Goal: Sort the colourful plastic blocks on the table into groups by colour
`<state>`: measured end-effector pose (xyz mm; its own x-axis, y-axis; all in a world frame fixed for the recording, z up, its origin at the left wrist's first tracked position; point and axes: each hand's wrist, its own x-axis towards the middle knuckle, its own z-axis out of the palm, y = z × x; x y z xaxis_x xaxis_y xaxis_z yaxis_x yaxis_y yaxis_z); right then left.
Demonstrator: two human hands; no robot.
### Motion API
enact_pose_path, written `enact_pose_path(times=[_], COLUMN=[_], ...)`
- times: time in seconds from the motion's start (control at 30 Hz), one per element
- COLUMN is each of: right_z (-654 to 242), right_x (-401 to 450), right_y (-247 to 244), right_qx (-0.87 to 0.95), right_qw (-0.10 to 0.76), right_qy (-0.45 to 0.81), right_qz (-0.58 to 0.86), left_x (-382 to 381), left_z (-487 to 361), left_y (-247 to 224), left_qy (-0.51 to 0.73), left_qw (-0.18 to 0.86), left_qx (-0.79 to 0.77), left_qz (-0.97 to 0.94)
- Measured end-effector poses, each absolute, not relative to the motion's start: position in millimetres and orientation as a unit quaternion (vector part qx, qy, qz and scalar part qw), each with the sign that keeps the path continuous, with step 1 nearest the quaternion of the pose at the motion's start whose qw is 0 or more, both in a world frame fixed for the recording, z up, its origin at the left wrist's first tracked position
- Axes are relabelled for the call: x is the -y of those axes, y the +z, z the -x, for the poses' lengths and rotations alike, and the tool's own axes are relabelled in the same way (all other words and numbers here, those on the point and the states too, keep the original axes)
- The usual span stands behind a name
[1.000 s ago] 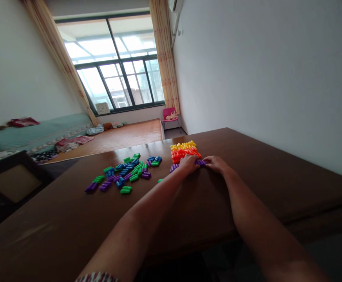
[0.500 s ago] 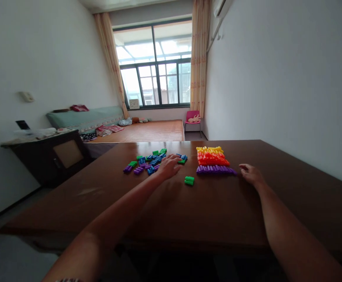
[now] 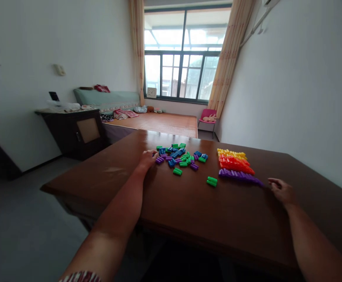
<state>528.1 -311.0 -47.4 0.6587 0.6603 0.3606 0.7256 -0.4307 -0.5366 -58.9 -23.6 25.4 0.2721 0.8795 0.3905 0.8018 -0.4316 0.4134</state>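
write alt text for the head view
A person's left hand is at the left edge of scattered green, blue and purple pieces on a brown table, right hand by the right end of a purple row. Red-orange and yellow rows lie behind it, with a bed and window beyond.

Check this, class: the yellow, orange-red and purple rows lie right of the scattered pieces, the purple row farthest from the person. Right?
Not quite: the head view shows the purple row nearest, with the yellow row farthest. The rows do lie right of the scattered pieces.
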Motion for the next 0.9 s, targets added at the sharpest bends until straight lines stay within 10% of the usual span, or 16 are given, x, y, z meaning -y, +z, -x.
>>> enact_pose_path(times=[0.9], right_z=[-435], right_x=[288], right_y=[10], right_qx=[0.428], right_qw=[0.397], right_qy=[-0.182], right_qz=[0.791], left_x=[46], left_z=[20], left_y=[26], left_qy=[0.27], left_qw=[0.166], left_qx=[-0.432], left_qz=[-0.845])
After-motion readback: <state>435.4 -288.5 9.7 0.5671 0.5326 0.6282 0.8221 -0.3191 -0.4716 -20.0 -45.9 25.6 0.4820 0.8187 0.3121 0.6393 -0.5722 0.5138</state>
